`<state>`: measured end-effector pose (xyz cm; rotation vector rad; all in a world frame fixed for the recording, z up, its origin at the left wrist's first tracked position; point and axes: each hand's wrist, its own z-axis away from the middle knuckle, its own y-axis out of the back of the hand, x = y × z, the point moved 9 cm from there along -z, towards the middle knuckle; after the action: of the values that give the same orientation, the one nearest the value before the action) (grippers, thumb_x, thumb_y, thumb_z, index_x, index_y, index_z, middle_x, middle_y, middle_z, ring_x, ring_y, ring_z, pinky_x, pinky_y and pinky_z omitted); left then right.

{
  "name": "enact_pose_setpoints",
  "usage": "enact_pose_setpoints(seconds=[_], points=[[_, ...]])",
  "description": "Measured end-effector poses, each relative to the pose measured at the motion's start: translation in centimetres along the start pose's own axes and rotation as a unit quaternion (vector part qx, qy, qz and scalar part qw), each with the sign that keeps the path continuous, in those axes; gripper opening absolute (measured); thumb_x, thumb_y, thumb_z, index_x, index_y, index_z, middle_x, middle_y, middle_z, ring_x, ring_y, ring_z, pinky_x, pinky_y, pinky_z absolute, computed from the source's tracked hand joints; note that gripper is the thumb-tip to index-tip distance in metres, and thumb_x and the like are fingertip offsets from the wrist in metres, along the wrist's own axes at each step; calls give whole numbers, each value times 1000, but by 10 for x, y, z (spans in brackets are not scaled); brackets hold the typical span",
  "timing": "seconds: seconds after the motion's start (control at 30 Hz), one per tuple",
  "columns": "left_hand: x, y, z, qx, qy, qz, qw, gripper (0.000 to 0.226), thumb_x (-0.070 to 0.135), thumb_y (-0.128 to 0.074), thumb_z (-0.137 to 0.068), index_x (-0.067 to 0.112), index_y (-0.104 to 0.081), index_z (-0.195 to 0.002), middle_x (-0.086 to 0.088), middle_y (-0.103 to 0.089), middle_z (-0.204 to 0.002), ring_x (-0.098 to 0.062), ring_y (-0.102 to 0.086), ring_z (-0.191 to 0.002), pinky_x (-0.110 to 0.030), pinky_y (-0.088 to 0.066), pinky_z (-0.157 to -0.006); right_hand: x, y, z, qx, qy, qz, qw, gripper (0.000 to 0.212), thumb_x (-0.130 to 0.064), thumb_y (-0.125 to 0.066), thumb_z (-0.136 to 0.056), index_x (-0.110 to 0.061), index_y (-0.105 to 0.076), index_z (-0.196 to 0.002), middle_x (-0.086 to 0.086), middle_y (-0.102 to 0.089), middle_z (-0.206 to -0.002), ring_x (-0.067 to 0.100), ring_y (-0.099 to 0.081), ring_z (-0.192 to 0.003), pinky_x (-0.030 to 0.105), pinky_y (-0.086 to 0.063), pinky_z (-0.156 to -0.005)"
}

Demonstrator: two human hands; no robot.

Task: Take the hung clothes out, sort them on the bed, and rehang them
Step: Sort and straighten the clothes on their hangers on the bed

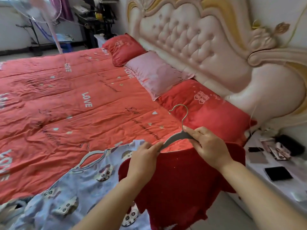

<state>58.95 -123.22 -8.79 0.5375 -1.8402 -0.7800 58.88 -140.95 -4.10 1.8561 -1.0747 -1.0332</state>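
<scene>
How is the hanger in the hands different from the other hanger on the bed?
The darker grey hanger with a metal hook is held above the bed by the left hand and right hand; the paler grey hanger lies flat on the red quilt. The darker one looks bare; the paler one sits in the neck of the light blue cartoon-print garment. Both have curved shoulders and thin metal hooks.

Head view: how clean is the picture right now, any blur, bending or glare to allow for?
In the head view the hanger, left hand and right hand read fairly sharp; the same head view bows the headboard with wide-angle distortion; the fan at top left is smeared; lighting is soft and even, no harsh glare.
</scene>
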Motion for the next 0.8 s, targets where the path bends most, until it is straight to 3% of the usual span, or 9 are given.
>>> enact_pose_setpoints(seconds=[0.13,0.27,0.4,0.5,0.6,0.7,0.8], points=[[-32,-49,-48,-13,33,-14,999,40,10,-51,-76,25,-62,-112,-7,-60,-77,-30,-59,-69,-42,-52,-55,59,-53,-38,-44,-6,-34,998,51,-13,-70,-80,-29,-58,-126,-4,-60,-88,15,-60,-80,24,-46,-65],[-72,-80,-81,-40,80,-59,994,41,6,-46,-87,23,-58,-123,-8,-58,-94,-28,-54,-87,-38,-46,-67,92,-106,-71,-86,3,-61,994,49,-13,-68,-83,-28,-57,-128,0,-61,-86,23,-62,-79,33,-50,-64],[-107,-92,-109,-32,109,-70,991,41,11,-45,-79,18,-63,-114,-10,-62,-87,-34,-57,-81,-40,-45,-66,110,-153,-104,-102,2,-79,992,49,-14,-66,-84,-29,-55,-129,2,-60,-89,25,-61,-83,41,-54,-66],[-140,-104,-124,-39,130,-102,985,49,8,-56,-77,20,-57,-125,-7,-62,-110,-33,-56,-103,-42,-45,-85,123,-192,-129,-111,-19,-74,991,49,-13,-64,-86,-26,-54,-131,7,-60,-92,29,-59,-87,41,-51,-71],[-177,-120,-121,-88,187,-147,967,62,12,-59,-85,24,-37,-142,-6,-38,-144,-26,-35,-132,-37,-29,-107,140,-242,-143,-150,-71,-23,986,54,-16,-62,-86,-24,-47,-137,11,-58,-106,33,-54,-99,42,-45,-84],[-200,-139,-103,-134,216,-152,955,63,13,-56,-86,25,-33,-144,-4,-31,-149,-24,-31,-134,-34,-26,-109,138,-290,-127,-236,-108,-29,965,51,-17,-60,-87,-20,-48,-136,13,-53,-123,33,-49,-112,39,-38,-96],[-212,-148,-78,-152,237,-142,949,60,15,-54,-86,26,-36,-142,-1,-35,-147,-21,-33,-133,-33,-28,-109,118,-319,-91,-294,-101,-54,949,44,-20,-58,-90,-19,-51,-133,10,-53,-125,30,-47,-116,36,-36,-100]])
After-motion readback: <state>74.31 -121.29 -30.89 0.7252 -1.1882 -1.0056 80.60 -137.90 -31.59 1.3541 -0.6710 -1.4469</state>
